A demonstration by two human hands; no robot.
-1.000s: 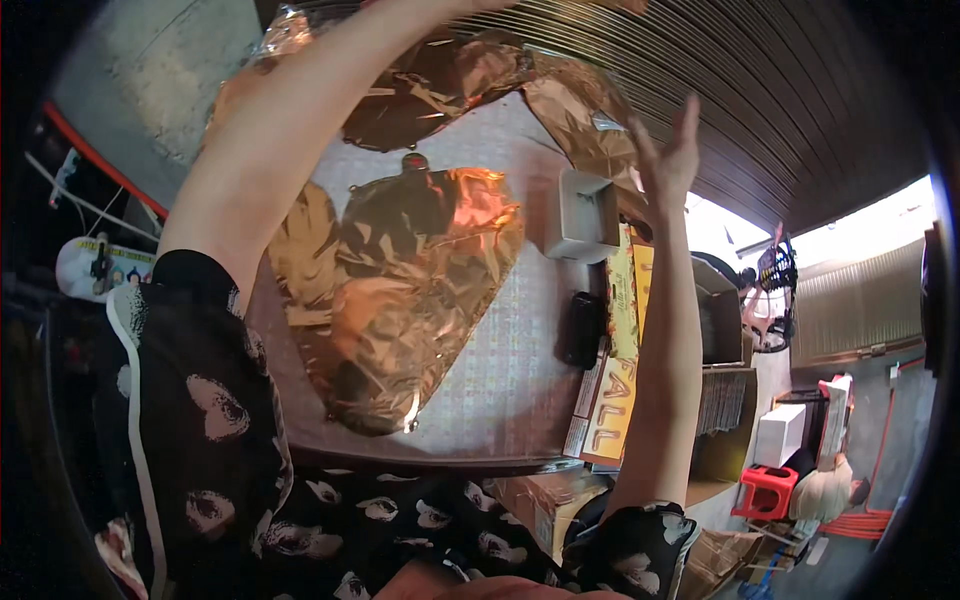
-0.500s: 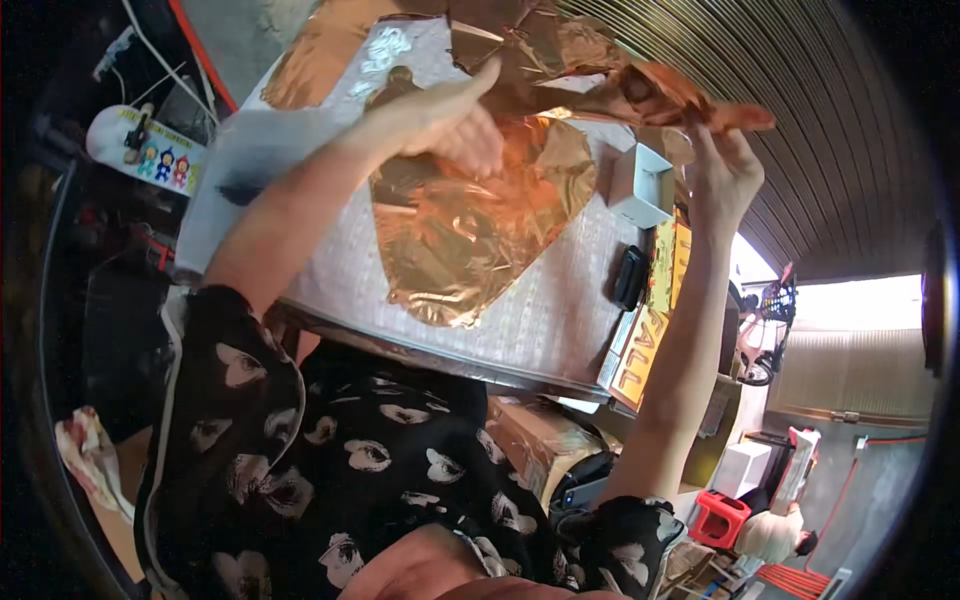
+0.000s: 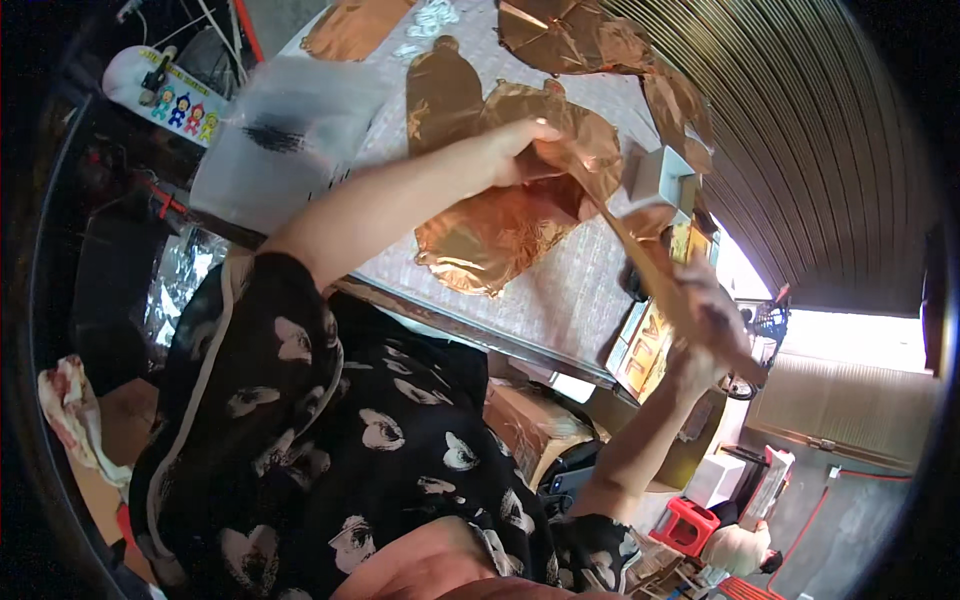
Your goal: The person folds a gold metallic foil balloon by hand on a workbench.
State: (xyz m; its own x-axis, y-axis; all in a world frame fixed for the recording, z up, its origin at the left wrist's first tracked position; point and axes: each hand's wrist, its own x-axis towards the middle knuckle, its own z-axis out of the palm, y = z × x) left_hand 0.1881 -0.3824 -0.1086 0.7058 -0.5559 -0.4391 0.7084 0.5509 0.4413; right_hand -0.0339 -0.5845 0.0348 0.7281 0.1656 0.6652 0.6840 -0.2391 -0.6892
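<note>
1. My left hand (image 3: 520,150) pinches one end of a copper foil strip (image 3: 625,235); my right hand (image 3: 715,320) grips the other end, below the desk (image 3: 560,300) edge.
2. The strip looks taut, so a harder pull may tear it.
3. The foil balloon (image 3: 490,235) under my left hand may crease.

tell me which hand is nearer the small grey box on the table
Left. The left hand grips copper foil just left of the small grey box, above the table. The right hand pulls the foil's other end lower down, past the table's edge.
</note>
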